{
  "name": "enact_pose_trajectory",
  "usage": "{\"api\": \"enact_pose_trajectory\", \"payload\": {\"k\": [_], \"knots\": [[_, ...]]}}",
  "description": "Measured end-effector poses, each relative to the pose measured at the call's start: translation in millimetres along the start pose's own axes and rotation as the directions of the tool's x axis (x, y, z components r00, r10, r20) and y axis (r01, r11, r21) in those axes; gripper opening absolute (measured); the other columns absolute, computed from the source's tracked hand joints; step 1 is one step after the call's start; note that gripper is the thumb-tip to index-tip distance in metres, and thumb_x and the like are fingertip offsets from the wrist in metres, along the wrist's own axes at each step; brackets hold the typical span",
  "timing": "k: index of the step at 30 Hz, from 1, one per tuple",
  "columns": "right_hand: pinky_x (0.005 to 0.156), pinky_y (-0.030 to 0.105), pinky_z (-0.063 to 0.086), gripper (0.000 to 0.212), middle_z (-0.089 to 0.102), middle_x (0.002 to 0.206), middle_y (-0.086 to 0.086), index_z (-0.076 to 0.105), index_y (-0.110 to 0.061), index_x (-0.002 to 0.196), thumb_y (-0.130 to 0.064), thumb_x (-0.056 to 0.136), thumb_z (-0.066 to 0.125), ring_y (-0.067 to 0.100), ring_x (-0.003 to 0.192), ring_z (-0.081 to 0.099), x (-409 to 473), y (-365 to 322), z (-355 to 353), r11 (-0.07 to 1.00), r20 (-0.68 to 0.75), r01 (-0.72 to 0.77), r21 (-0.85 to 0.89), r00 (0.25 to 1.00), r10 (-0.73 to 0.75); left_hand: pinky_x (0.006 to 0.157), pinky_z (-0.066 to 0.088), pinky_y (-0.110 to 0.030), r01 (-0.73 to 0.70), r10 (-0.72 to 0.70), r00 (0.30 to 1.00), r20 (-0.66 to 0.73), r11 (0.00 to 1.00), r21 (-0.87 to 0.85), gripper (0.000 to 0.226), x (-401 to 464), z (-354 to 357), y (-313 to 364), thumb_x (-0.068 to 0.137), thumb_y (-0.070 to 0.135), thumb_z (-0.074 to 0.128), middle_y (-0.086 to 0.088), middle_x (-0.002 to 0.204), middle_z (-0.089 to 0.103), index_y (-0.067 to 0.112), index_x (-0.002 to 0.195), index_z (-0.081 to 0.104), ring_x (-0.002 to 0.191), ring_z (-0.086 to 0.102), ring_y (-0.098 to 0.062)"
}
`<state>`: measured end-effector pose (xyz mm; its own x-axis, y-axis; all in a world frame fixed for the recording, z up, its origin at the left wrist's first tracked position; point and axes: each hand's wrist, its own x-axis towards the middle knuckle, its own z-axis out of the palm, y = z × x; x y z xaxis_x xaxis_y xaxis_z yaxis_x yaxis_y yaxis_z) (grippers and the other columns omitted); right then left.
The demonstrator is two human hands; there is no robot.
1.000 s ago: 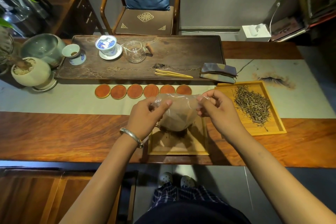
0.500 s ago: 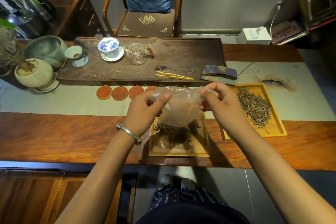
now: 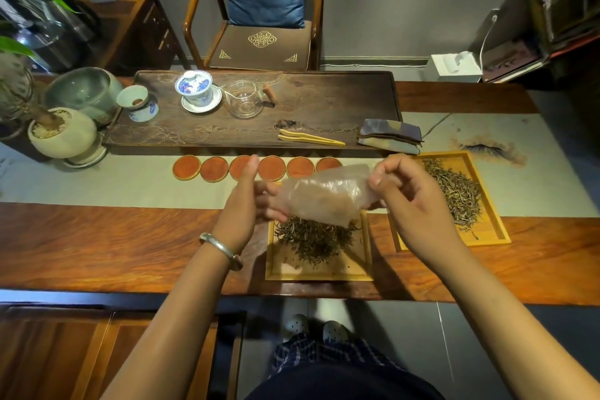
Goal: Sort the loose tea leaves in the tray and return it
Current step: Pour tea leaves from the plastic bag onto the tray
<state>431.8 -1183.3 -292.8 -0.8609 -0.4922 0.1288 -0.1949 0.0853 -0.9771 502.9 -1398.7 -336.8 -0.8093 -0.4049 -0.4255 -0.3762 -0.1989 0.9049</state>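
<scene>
Holding clear bag (image 3: 324,196) btwn both hands' fingers (image 3: 376,180), above tray (image 3: 319,271) w/ tea leaves (image 3: 313,237).

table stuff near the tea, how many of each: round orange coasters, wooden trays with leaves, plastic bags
Round orange coasters: 6, in one row, some partly hidden by the left hand and the bag
Wooden trays with loose leaves: 2, a near tray and a far tray
Clear plastic bag: 1, held by both hands, right hand
Total: 9
</scene>
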Motion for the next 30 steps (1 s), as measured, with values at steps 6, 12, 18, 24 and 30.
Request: {"api": "enact_pose_trajectory", "payload": {"k": [6, 12, 18, 24, 30], "knots": [[0.056, 0.022, 0.042, 0.008, 0.057, 0.075, -0.007, 0.053, -0.029, 0.084, -0.024, 0.088, 0.057, 0.005, 0.064, 0.051, -58, 29, -11, 0.989, 0.245, 0.028, -0.148, 0.97, 0.009, 0.056, 0.056, -0.031, 0.352, -0.329, 0.904, 0.272, 0.935, -0.036, 0.067, -5, -5, -30, 0.077, 0.069, 0.051, -0.005, 0.078, 0.071, 0.009, 0.106, 0.059, 0.066, 0.067, -0.023], [0.061, 0.023, 0.044, 0.012, 0.057, 0.08, -0.008, 0.055, -0.033, 0.079, -0.022, 0.081, 0.06, 0.011, 0.073, 0.056, -101, 55, -23, 0.954, 0.343, 0.015, -0.299, 0.935, 0.092, 0.068, 0.056, -0.034, 0.103, -0.111, 0.975, 0.191, 0.994, 0.047, 0.045, -5, 14, -46, 0.076, 0.008, 0.073, -0.01, 0.095, 0.073, 0.017, 0.117, 0.056, 0.083, 0.071, -0.023], [0.068, 0.023, 0.051, 0.06, 0.068, 0.083, 0.002, 0.063, -0.008, 0.098, -0.062, 0.075, 0.051, 0.016, 0.077, 0.064, -85, 86, -13, 0.811, 0.014, -0.571, 0.124, 0.819, 0.574, 0.072, 0.057, -0.031, -0.065, 0.052, 0.975, 0.218, 0.996, 0.054, 0.054, -11, 19, -53, 0.074, -0.004, 0.071, -0.008, 0.094, 0.073, 0.02, 0.119, 0.053, 0.089, 0.07, -0.024], [0.086, 0.04, 0.052, 0.024, 0.072, 0.099, 0.005, 0.068, -0.017, 0.097, -0.034, 0.081, 0.069, 0.025, 0.096, 0.066, -40, 100, 8, 0.762, 0.123, -0.626, 0.167, 0.78, 0.614, 0.074, 0.057, -0.033, -0.095, 0.092, 0.985, 0.145, 0.995, 0.016, 0.04, -17, 16, -51, 0.075, -0.003, 0.072, -0.017, 0.094, 0.071, 0.015, 0.109, 0.062, 0.084, 0.068, -0.024], [0.069, 0.029, 0.052, 0.009, 0.069, 0.077, -0.005, 0.071, -0.02, 0.08, -0.017, 0.085, 0.065, 0.018, 0.079, 0.064, -16, 97, 20, 0.816, 0.089, -0.567, 0.11, 0.824, 0.56, 0.066, 0.055, -0.023, -0.164, 0.167, 0.986, -0.022, 0.982, 0.09, 0.017, -24, -5, -46, 0.081, 0.0, 0.067, -0.008, 0.085, 0.068, 0.009, 0.096, 0.068, 0.074, 0.063, -0.012]]}}
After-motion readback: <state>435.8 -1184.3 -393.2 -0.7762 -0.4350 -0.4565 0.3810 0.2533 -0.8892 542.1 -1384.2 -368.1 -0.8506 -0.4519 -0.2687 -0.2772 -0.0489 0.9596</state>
